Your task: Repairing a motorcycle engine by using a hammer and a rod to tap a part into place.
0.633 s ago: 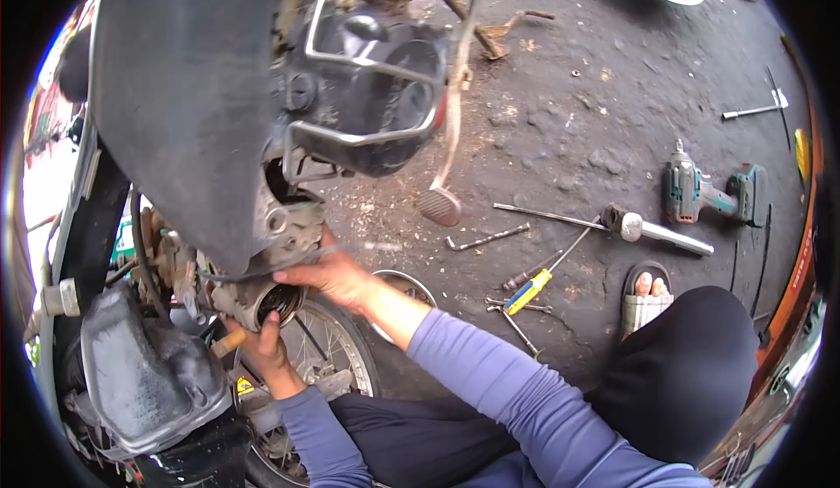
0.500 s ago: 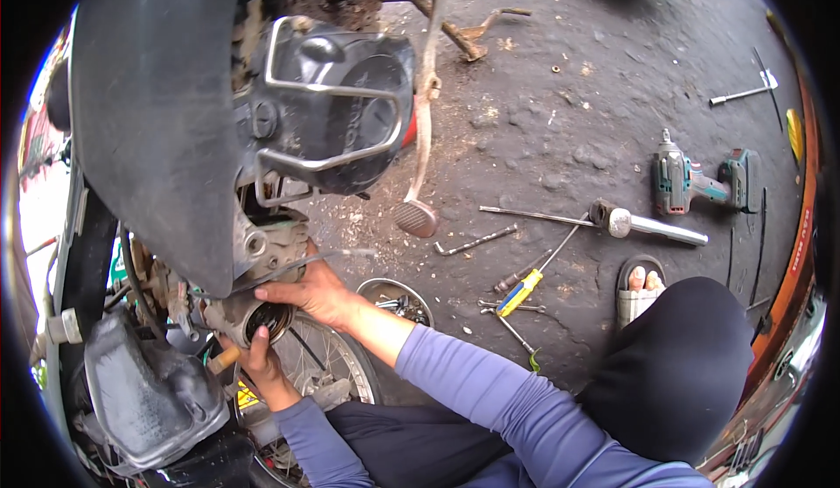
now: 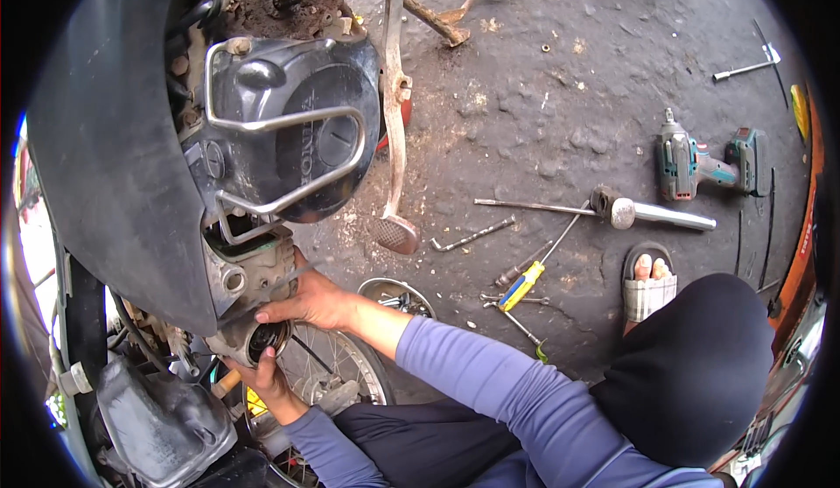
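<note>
My right hand [image 3: 313, 301] is wrapped round the outer side of a grey metal engine cylinder head [image 3: 229, 341], its thumb lying on top. From below, my left hand [image 3: 265, 381] grips the same part, with the thumb at its dark round opening [image 3: 268, 339]. Some of the fingers on both hands are hidden behind the metal. Just above sits the engine's cylinder block [image 3: 254, 269], close against the part; I cannot tell whether they touch. A dark engine cover [image 3: 306, 129] behind a bent metal guard is farther up.
A bowl of small metal parts [image 3: 376, 288] stands beside my right forearm. On the dark floor to the right lie a yellow-blue screwdriver [image 3: 523, 285], a hammer [image 3: 621, 212], a cordless impact wrench [image 3: 678, 168] and several wrenches. A spoked wheel [image 3: 372, 361] is below my hands.
The view has shifted, with the engine now farther left and lower. Both hands keep their grip on the cylinder head. A thin strip by my right hand no longer sticks out as far.
</note>
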A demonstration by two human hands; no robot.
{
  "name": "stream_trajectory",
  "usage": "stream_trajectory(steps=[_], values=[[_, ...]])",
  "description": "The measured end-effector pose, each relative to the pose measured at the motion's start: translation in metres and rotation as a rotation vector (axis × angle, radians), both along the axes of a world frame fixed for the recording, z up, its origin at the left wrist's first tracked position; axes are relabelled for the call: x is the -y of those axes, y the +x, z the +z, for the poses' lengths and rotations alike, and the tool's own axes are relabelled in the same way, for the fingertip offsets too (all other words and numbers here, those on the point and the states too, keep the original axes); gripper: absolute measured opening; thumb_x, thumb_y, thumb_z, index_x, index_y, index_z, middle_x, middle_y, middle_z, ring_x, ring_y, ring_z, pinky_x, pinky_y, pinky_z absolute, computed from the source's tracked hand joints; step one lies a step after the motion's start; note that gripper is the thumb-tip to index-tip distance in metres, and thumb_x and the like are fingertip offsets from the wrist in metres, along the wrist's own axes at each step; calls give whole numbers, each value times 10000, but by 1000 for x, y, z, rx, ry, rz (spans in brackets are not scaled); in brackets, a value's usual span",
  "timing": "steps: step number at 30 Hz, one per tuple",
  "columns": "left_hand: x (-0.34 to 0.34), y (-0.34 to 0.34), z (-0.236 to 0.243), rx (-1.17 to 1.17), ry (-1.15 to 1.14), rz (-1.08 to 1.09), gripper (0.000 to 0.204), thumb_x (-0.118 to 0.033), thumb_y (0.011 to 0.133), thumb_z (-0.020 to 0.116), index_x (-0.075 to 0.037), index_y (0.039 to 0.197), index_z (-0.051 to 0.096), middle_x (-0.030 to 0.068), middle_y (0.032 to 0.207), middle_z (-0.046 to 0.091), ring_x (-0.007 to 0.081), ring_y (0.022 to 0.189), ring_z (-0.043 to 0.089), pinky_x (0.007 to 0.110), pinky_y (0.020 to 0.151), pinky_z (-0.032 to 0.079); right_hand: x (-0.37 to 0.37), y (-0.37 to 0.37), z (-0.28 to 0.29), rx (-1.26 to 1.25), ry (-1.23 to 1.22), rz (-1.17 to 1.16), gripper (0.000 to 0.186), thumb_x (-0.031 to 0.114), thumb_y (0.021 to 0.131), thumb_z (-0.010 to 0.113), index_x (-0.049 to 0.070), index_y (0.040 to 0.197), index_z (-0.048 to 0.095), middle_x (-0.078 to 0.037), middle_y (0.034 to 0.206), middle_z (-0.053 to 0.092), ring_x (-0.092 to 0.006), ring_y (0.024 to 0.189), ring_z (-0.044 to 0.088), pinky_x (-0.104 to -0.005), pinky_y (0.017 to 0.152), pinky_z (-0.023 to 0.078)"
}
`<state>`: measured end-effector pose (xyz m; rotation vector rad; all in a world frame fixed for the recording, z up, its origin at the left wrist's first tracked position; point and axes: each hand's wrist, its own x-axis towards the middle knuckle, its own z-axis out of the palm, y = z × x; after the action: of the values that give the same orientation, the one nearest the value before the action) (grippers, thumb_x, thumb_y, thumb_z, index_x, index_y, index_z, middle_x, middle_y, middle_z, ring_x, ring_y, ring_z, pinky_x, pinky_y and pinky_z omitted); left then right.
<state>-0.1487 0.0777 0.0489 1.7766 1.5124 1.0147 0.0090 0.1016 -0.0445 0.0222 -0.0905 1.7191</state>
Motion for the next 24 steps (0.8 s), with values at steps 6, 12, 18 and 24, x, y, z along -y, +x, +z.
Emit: stream_trajectory(steps=[6,12,18,24], values=[[4,8,8,49,-17,135,861,-156,669,649,-6,1419,255,144,1324,431,270,1216,441,386,1063,307,3,-3,7,269,-108,-68,1019,262,632,877,-30,1351,217,-168,1336,409,-224,1260,379,-342,1073,295],[10,-9,21,131,-166,96,833,-241,775,654,-60,1460,215,137,1397,393,278,1270,410,407,1093,257,-10,20,-6,298,-150,-93,675,228,664,856,-29,1200,536,-124,1164,605,-195,1074,551,-310,929,437],[12,-39,34,-90,-205,237,972,-439,710,769,-26,1431,264,100,1391,383,234,1291,341,375,1089,216,-18,35,-12,302,14,307,623,228,630,869,-2,1145,604,-94,1130,636,-181,1009,569,-312,921,441],[22,-7,35,302,-307,221,720,-191,757,765,-178,1369,386,-1,1329,464,197,1261,391,375,1070,296,-11,11,-1,219,-192,68,544,50,763,733,0,1242,480,-124,1113,628,-186,978,610,-317,846,494]])
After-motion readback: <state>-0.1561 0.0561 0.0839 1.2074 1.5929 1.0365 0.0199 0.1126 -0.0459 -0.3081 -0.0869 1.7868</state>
